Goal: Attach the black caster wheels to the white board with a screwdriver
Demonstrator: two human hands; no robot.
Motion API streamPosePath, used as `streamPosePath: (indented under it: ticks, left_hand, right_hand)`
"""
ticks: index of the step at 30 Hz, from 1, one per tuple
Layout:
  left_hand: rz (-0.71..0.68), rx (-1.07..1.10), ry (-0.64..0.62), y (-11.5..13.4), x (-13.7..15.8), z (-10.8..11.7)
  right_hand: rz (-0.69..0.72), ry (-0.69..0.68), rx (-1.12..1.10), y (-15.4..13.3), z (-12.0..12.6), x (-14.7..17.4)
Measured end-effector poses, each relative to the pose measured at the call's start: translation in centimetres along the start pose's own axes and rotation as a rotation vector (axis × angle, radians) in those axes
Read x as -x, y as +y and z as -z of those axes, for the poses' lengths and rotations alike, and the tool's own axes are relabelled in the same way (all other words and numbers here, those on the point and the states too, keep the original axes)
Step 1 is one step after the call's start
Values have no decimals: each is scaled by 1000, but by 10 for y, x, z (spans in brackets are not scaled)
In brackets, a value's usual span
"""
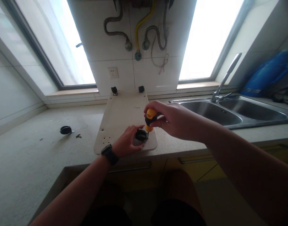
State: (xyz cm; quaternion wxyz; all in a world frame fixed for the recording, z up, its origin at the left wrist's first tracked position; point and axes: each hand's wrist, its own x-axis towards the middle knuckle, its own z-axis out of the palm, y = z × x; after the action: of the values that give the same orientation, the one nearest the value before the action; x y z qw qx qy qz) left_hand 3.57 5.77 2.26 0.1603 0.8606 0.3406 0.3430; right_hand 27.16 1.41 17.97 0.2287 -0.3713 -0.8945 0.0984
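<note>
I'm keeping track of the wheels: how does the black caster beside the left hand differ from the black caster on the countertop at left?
The board caster sits on the pale board; the loose caster lies on the countertop. The left hand and the screwdriver are at the board caster, while no hand is at the loose caster. Both look black.

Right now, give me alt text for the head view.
The right hand holds a screwdriver at a caster, left hand around it, on a pale board. Two more casters stand at its far end; another lies left, on the counter.
</note>
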Motion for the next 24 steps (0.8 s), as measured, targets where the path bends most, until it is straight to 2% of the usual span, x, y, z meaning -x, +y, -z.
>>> streamPosePath:
  ticks: [5, 8, 16, 24]
  left_hand:
    - [20, -94, 23, -3, -1, -7]
    - [31, -91, 41, -5, -2, -7]
    - [108, 47, 16, -10, -7, -2]
    - [141, 66, 57, -9, -11, -3]
  right_hand:
    - [-3, 153, 29, 0, -10, 0]
    - [-10, 189, 35, -3, -13, -1]
    - [-66, 207, 84, -8, -15, -3]
    - [-59, 213, 83, -6, -16, -1]
